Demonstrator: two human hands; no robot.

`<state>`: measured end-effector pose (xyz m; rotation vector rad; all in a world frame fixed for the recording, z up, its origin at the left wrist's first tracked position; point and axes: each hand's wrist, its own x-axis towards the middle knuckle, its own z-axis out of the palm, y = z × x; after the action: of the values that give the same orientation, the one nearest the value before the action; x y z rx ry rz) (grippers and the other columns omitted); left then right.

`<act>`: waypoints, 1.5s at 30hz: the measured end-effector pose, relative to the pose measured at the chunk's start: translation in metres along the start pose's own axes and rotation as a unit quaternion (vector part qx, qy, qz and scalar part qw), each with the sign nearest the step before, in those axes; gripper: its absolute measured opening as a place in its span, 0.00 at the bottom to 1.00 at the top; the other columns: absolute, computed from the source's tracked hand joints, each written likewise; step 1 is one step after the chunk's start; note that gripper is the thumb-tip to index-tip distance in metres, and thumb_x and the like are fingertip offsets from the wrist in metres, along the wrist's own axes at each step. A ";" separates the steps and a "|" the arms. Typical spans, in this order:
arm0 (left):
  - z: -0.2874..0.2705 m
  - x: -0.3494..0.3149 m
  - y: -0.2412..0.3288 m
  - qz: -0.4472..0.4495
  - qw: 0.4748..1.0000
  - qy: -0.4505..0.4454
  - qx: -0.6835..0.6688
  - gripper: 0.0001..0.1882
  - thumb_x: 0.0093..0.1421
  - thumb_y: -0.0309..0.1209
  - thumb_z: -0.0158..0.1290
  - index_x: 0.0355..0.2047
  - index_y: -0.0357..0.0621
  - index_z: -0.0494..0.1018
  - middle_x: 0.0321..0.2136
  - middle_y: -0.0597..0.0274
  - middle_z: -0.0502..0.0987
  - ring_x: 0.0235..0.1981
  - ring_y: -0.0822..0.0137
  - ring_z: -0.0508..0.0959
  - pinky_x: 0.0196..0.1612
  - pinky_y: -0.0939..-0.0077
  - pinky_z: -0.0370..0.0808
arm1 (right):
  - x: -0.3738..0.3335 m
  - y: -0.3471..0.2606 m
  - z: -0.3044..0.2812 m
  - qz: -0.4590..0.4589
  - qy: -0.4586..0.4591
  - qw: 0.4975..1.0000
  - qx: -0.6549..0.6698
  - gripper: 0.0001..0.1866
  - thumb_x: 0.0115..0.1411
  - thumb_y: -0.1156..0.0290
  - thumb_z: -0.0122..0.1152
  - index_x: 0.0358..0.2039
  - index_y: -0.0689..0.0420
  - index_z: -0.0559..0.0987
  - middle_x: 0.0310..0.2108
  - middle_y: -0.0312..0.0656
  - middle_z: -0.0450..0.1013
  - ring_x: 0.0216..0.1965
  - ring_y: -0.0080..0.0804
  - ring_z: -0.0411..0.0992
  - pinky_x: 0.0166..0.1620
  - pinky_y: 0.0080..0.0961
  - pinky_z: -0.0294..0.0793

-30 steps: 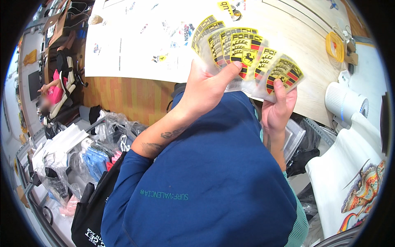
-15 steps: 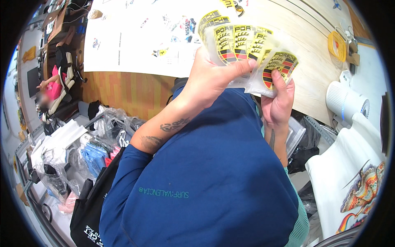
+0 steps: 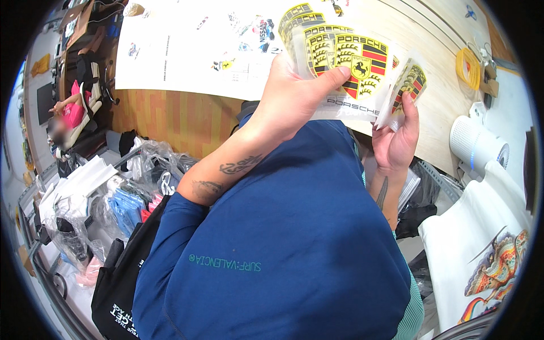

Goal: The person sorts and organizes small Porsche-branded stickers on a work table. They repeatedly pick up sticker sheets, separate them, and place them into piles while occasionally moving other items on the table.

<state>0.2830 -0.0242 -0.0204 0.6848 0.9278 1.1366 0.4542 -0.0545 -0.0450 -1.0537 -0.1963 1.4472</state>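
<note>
My left hand point(image 3: 289, 93) is closed on a fanned stack of crest decals point(image 3: 371, 71), its thumb pressing on the top one. Each decal is a yellow, black and red shield on translucent film, with a small horse at the centre of the top one. Several more shields overlap behind it. Just to the right, my right hand point(image 3: 395, 144) pinches a smaller bunch of the same decals point(image 3: 416, 79) between thumb and fingers. That bunch is tilted, and its left edge is close to the larger stack. My right fingers are partly hidden behind the film.
A white printed sheet point(image 3: 187, 34) covers the left of the pale wooden table point(image 3: 433, 122). A yellow roll point(image 3: 467, 68) and white perforated cylinder point(image 3: 479, 139) stand at right. Plastic-bagged garments point(image 3: 127, 204) lie lower left. A person in pink point(image 3: 72, 112) reclines at far left.
My right hand has moved right and slightly down, carrying its bunch away from the stack. The left hand's top decal now shows almost whole, where several fanned strips showed before.
</note>
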 end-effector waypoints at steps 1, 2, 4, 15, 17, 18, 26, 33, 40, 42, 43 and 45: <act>0.000 0.000 0.000 0.005 1.000 -0.001 0.013 0.13 0.59 0.22 0.56 0.45 0.32 0.73 0.39 0.54 0.80 0.38 0.70 0.80 0.41 0.75 0.79 | -0.001 -0.001 0.003 0.001 0.000 1.000 -0.006 0.17 0.65 0.64 0.54 0.51 0.59 0.70 0.45 0.43 0.76 0.41 0.29 0.78 0.37 0.23 0.82; 0.001 -0.001 0.000 0.010 1.000 -0.003 0.026 0.14 0.59 0.22 0.57 0.45 0.32 0.73 0.39 0.55 0.80 0.38 0.70 0.80 0.41 0.75 0.79 | -0.001 -0.001 0.000 -0.002 -0.039 0.999 -0.017 0.17 0.65 0.67 0.54 0.51 0.60 0.70 0.44 0.44 0.75 0.41 0.29 0.77 0.39 0.23 0.81; 0.000 -0.001 0.001 0.009 0.998 -0.013 0.053 0.15 0.59 0.22 0.57 0.46 0.33 0.73 0.39 0.56 0.80 0.38 0.70 0.80 0.41 0.75 0.79 | -0.001 0.000 -0.006 -0.015 -0.091 0.995 -0.038 0.16 0.64 0.71 0.55 0.50 0.62 0.70 0.43 0.45 0.75 0.42 0.30 0.76 0.42 0.24 0.79; -0.002 0.000 0.002 -0.044 0.998 0.000 -0.050 0.16 0.61 0.26 0.56 0.48 0.35 0.71 0.41 0.56 0.79 0.40 0.68 0.80 0.44 0.71 0.79 | 0.014 -0.002 -0.017 -0.054 -0.047 0.997 0.006 0.19 0.65 0.69 0.56 0.55 0.59 0.68 0.48 0.43 0.74 0.48 0.31 0.74 0.49 0.30 0.76; -0.003 0.001 0.000 -0.022 0.999 -0.005 -0.037 0.16 0.60 0.24 0.57 0.48 0.35 0.71 0.41 0.56 0.79 0.41 0.68 0.80 0.44 0.72 0.79 | 0.012 -0.009 -0.019 -0.029 -0.120 0.991 0.043 0.24 0.65 0.67 0.55 0.59 0.60 0.65 0.41 0.35 0.72 0.40 0.24 0.72 0.42 0.21 0.74; -0.004 0.001 0.000 -0.011 0.999 -0.007 -0.031 0.17 0.59 0.24 0.57 0.48 0.35 0.71 0.40 0.55 0.79 0.41 0.68 0.80 0.44 0.72 0.79 | 0.016 -0.013 -0.029 -0.027 -0.204 0.976 0.070 0.24 0.66 0.67 0.54 0.60 0.60 0.64 0.39 0.34 0.71 0.37 0.22 0.70 0.40 0.19 0.73; -0.002 0.002 0.003 0.010 1.000 -0.002 -0.005 0.20 0.54 0.19 0.60 0.47 0.33 0.71 0.39 0.56 0.80 0.40 0.68 0.80 0.45 0.73 0.78 | 0.014 -0.004 -0.034 0.028 -0.378 0.906 0.187 0.35 0.58 0.75 0.63 0.63 0.65 0.59 0.35 0.37 0.69 0.35 0.27 0.69 0.41 0.24 0.73; 0.000 0.005 -0.002 0.060 0.997 0.035 0.021 0.16 0.54 0.23 0.62 0.43 0.33 0.73 0.36 0.57 0.80 0.34 0.70 0.81 0.37 0.75 0.80 | -0.002 0.012 -0.026 0.061 -0.156 0.984 -0.066 0.14 0.59 0.78 0.61 0.46 0.65 0.75 0.43 0.47 0.77 0.41 0.29 0.77 0.48 0.28 0.76; -0.004 0.004 -0.005 -0.018 0.995 0.063 -0.070 0.15 0.63 0.29 0.53 0.49 0.37 0.70 0.43 0.57 0.78 0.42 0.68 0.79 0.43 0.71 0.79 | 0.004 0.003 -0.020 0.100 -0.113 0.988 0.024 0.17 0.61 0.75 0.56 0.50 0.66 0.72 0.45 0.49 0.75 0.45 0.35 0.76 0.50 0.33 0.77; -0.005 0.004 -0.005 -0.016 0.995 0.063 -0.075 0.16 0.63 0.29 0.53 0.49 0.36 0.70 0.43 0.57 0.78 0.41 0.68 0.79 0.43 0.71 0.79 | 0.004 0.001 -0.019 0.118 -0.105 0.986 0.054 0.18 0.62 0.74 0.55 0.51 0.66 0.71 0.46 0.49 0.75 0.46 0.36 0.76 0.51 0.35 0.76; -0.005 0.004 -0.005 -0.015 0.995 0.063 -0.077 0.16 0.63 0.30 0.53 0.49 0.36 0.70 0.43 0.57 0.78 0.41 0.68 0.79 0.43 0.71 0.78 | 0.004 0.001 -0.018 0.126 -0.101 0.984 0.070 0.19 0.62 0.73 0.55 0.52 0.66 0.70 0.46 0.49 0.75 0.47 0.36 0.76 0.51 0.35 0.76; -0.004 0.004 -0.003 -0.018 0.995 0.072 -0.069 0.16 0.64 0.30 0.53 0.50 0.35 0.70 0.42 0.57 0.78 0.41 0.68 0.79 0.43 0.71 0.78 | 0.003 0.000 -0.019 0.127 -0.109 0.982 0.084 0.20 0.62 0.72 0.54 0.54 0.68 0.68 0.48 0.51 0.74 0.48 0.37 0.76 0.52 0.36 0.76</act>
<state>0.2810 -0.0213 -0.0258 0.4767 0.9679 1.2184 0.4677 -0.0609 -0.0571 -0.8030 -0.0966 1.7783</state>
